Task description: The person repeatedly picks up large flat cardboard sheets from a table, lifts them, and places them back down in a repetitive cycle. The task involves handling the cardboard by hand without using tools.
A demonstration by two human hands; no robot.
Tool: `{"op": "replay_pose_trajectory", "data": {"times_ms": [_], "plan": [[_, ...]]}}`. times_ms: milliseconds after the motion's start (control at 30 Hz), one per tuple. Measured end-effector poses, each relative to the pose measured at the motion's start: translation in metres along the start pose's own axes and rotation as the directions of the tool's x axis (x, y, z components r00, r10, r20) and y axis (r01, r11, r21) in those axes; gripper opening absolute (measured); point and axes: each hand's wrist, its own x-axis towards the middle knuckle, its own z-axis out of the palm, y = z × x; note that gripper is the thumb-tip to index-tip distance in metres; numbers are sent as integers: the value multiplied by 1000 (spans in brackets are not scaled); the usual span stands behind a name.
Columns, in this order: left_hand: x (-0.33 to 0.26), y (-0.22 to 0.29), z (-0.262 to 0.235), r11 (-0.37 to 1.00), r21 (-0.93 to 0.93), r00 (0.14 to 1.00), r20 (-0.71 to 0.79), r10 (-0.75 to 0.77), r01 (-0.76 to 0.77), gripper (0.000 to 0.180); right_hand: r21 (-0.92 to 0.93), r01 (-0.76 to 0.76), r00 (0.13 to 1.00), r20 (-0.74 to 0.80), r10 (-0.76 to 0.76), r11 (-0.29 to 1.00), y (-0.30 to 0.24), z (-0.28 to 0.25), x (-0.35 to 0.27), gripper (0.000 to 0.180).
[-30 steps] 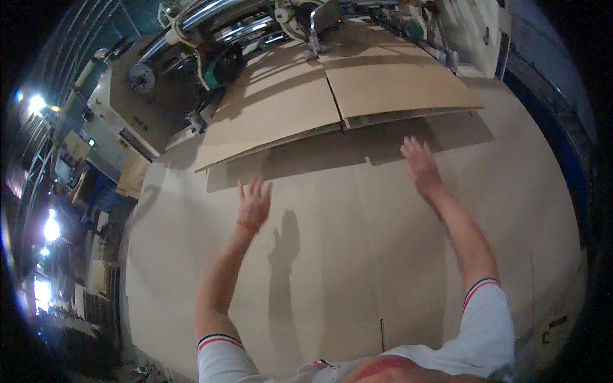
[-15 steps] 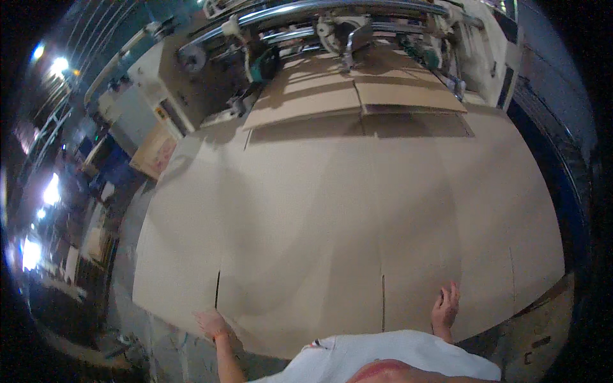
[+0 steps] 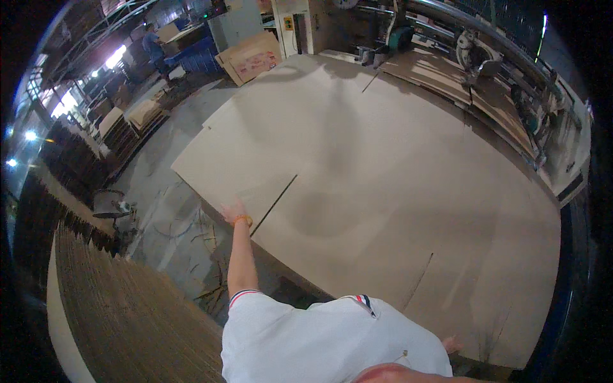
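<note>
A large slotted sheet of brown cardboard (image 3: pixel 383 147) lies broad and flat before me. My left hand (image 3: pixel 236 212) rests at its near left edge, beside a dark cut slot, with the fingers stretched out over the board and a band at the wrist. Whether the thumb goes under the edge does not show. Low on the right, my right hand (image 3: pixel 452 345) shows only in part past my white shirt. Its visible fingers lie extended at the sheet's near edge, with nothing seen in them.
Beyond the sheet stands a machine with rollers (image 3: pixel 476 54), cardboard lying under it. A stack of cardboard (image 3: pixel 128 313) rises at the lower left. Scraps litter the floor (image 3: pixel 169 210). A printed cardboard piece (image 3: pixel 252 60) leans at the back; another person (image 3: pixel 153 48) stands far left.
The view has swung to the left, bringing the floor and the cardboard stack into sight. My left hand remains at the sheet's near edge by the slot; the right is now mostly hidden by my shirt.
</note>
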Motion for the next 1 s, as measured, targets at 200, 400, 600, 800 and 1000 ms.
{"op": "replay_pose_trajectory", "data": {"times_ms": [200, 400, 600, 800, 1000], "plan": [[19, -2, -63, 231, -794, 826, 525, -207, 563, 48, 232, -121, 992, 45, 114, 965, 10, 32, 16, 47], [48, -28, -75, 32, -748, 727, 654, 208, 663, 41, 426, -187, 982, 82, 168, 885, 17, 58, 21, 44], [88, 34, -95, 248, -840, 780, 540, 315, 482, 34, 584, -230, 972, 102, 211, 778, 30, 82, 20, 44], [57, 94, -178, 315, -923, 869, 334, 364, 223, 21, 500, -152, 987, 27, 161, 852, 48, 92, 8, 30], [-34, 92, -225, 278, -961, 714, 194, 672, -1, 18, 235, -48, 988, -131, 80, 971, -3, 55, -19, 34]]}}
